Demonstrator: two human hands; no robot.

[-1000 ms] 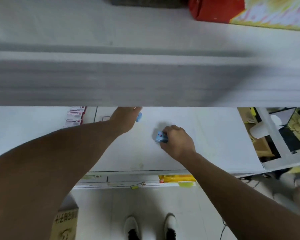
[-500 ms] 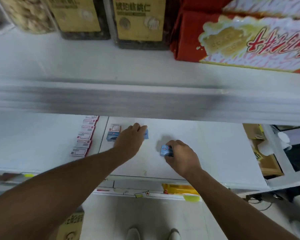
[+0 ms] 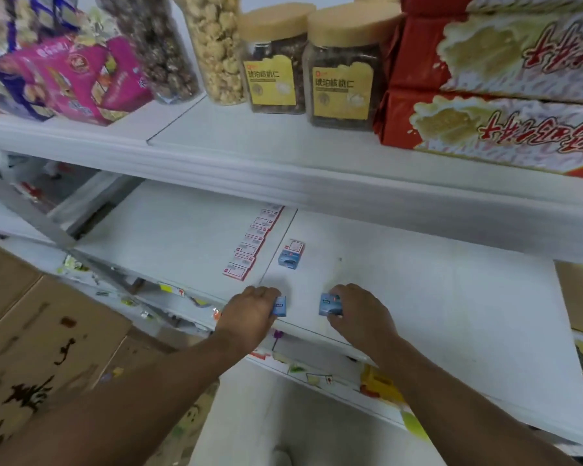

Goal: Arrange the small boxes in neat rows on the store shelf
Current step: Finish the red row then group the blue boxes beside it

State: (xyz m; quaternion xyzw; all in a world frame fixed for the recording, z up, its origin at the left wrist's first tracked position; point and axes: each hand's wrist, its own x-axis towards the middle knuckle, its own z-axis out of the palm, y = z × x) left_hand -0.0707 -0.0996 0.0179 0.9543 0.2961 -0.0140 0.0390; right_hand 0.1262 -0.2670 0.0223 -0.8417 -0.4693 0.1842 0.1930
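On the white lower shelf my left hand grips a small blue box near the front edge. Just to its right, my right hand grips a second small blue box. Farther back lies a third blue box with a red-and-white box right behind it. A row of several red-and-white boxes runs front to back on the left shelf panel.
The upper shelf overhangs and holds jars, snack bags and red cartons. A cardboard carton stands at the lower left. Price tags line the shelf's front edge.
Both hands have drawn back toward the shelf's front edge, each with its blue box. The camera has tilted up, so the upper shelf's goods now show.
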